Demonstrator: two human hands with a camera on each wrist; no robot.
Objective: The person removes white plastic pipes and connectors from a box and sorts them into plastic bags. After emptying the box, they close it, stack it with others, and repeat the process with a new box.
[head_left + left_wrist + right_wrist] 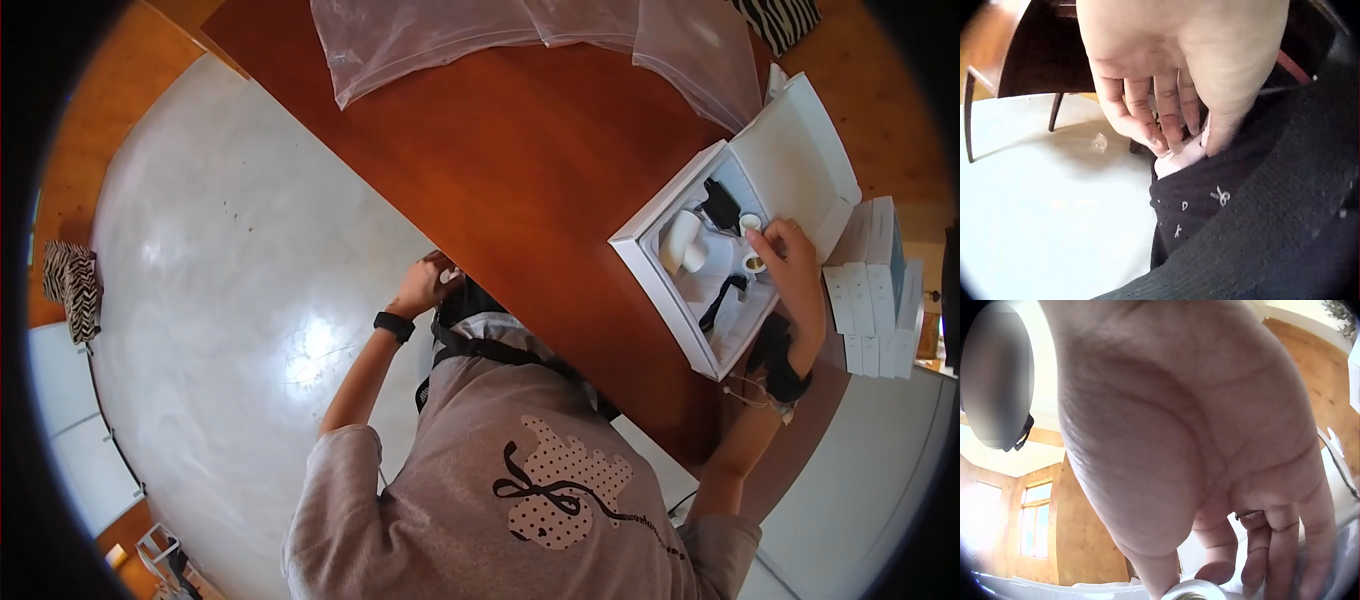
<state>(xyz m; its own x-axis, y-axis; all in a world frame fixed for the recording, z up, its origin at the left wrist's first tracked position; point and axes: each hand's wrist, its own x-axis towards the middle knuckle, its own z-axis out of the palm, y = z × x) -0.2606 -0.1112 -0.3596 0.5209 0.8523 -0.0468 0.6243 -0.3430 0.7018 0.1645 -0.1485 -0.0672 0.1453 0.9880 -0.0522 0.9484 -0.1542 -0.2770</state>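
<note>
In the head view, my right hand [795,268] reaches into an open white box [668,310], fingertips among its contents. Thumb and index finger pinch a white round piece with an open end [1192,592], seen at the bottom of the right wrist view. Beside these fingers in the box lie a white rounded part [682,240], a black adapter-like block [718,205] and a black cable [722,302]. My left hand [422,288] is low by the lap, under the table edge. Its fingers and thumb hold a small pale pinkish-white thing [1179,162] against dark patterned cloth; its kind is unclear.
The box stands on a brown table [500,180], its lid [800,160] folded back. Clear plastic sheeting [450,40] lies along the table's far side. Several white boxes [872,290] are stacked to the right. A dark wooden chair [1047,56] shows in the left wrist view.
</note>
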